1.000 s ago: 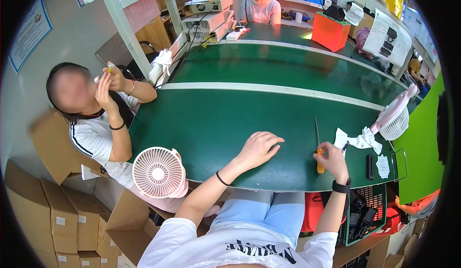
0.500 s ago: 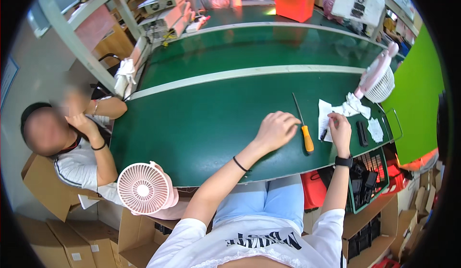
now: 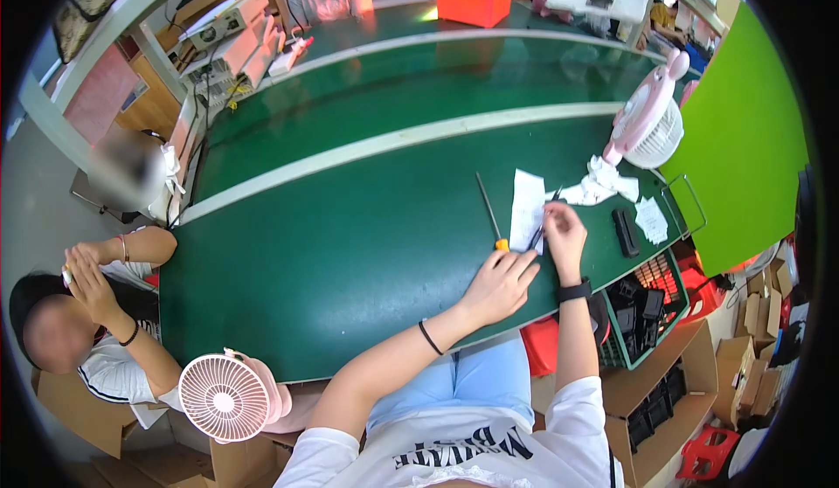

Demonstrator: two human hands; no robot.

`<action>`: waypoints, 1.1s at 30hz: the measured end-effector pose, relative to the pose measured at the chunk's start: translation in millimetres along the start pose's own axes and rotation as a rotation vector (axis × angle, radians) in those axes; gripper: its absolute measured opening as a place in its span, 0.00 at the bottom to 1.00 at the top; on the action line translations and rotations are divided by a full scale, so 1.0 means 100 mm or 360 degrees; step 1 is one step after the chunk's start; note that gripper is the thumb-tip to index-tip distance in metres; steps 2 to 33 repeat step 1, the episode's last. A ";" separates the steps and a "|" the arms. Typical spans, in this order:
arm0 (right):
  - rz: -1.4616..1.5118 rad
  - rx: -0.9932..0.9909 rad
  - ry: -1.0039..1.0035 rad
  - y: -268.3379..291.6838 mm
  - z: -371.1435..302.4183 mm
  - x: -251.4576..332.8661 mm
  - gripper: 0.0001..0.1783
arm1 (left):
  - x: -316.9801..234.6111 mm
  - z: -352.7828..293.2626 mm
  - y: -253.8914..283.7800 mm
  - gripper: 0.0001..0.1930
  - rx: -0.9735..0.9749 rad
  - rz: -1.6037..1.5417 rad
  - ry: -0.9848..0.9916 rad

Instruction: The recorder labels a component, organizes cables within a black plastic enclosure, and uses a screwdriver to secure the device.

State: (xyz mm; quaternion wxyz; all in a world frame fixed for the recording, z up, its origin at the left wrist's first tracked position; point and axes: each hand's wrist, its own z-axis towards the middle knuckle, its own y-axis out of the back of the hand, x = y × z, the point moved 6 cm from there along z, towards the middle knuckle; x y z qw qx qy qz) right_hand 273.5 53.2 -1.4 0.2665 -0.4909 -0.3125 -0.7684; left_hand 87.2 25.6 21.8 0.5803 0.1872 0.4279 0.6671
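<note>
My right hand (image 3: 566, 233) is closed, with finger and thumb pinching a slim dark tool (image 3: 536, 238) over a narrow white paper sheet (image 3: 525, 201). The tool's exact kind is too small to make out. My left hand (image 3: 500, 289) is just left of it, palm down, its fingers loosely bent and apart, fingertips close to the tool's lower end. Under that hand lies a screwdriver (image 3: 489, 211); its thin shaft shows, while most of the yellow handle is covered. A black elongated part (image 3: 626, 232) rests on the green table right of my right hand.
A pink-white fan (image 3: 648, 121) and crumpled white cloth (image 3: 599, 182) stand far right, near small papers (image 3: 651, 220). A green crate (image 3: 638, 313) of black parts adjoins the table's right edge. At left sit another pink fan (image 3: 225, 398) and a person (image 3: 114, 313).
The view has shifted right. My left hand has moved over the screwdriver handle, nearer my right hand. My right hand now has the dark tool, which lay on the paper beside it.
</note>
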 end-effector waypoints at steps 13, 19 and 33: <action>0.0127 -0.0015 -0.0021 0.04 0.02 -0.04 0.09 | 0.01 0.01 -0.03 0.22 0.0070 -0.0002 0.0026; 0.0127 -0.0015 -0.0021 0.04 0.02 -0.04 0.09 | 0.01 0.01 -0.03 0.22 0.0070 -0.0002 0.0026; 0.0127 -0.0015 -0.0021 0.04 0.02 -0.04 0.09 | 0.01 0.01 -0.03 0.22 0.0070 -0.0002 0.0026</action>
